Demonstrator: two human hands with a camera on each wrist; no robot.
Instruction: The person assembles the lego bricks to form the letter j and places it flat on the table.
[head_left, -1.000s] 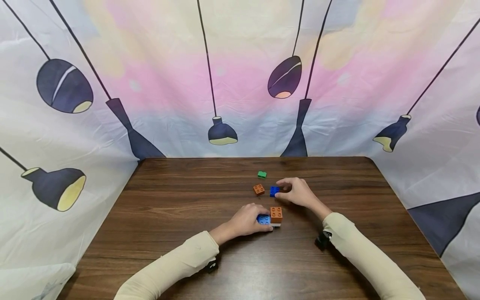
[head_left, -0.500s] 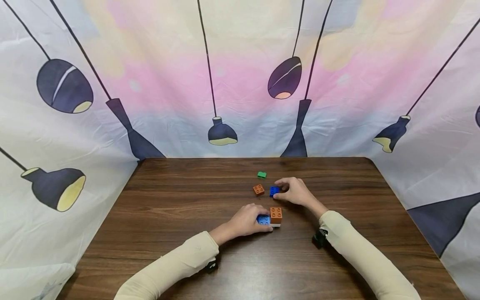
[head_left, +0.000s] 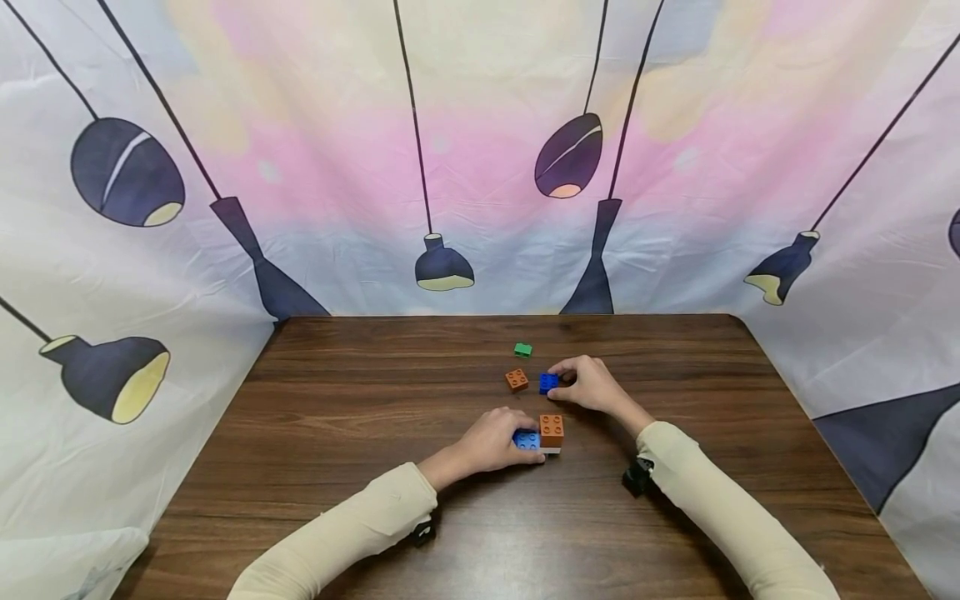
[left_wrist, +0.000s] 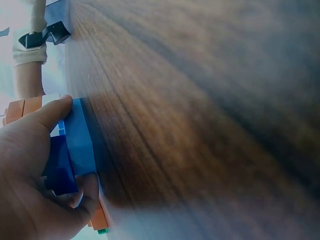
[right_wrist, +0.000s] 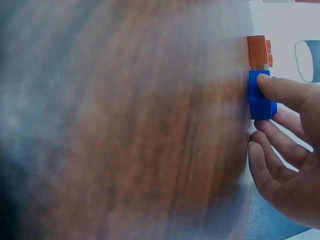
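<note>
My left hand grips a stack of toy building bricks resting on the table, thumb on the near side and fingers on the far side. The stack has light-blue bricks beside a white brick topped by an orange brick. In the left wrist view a darker blue brick shows between thumb and fingers. Farther back, my right hand pinches a small blue brick on the table between thumb and finger; the other fingers are loosely bent.
Just left of the small blue brick lies a loose orange brick. A green brick sits behind them, toward the far edge of the wooden table. A printed cloth hangs behind the table.
My right hand has shifted slightly left, its thumb and finger settling about the small blue brick. The left hand and its stack stay where they were.
</note>
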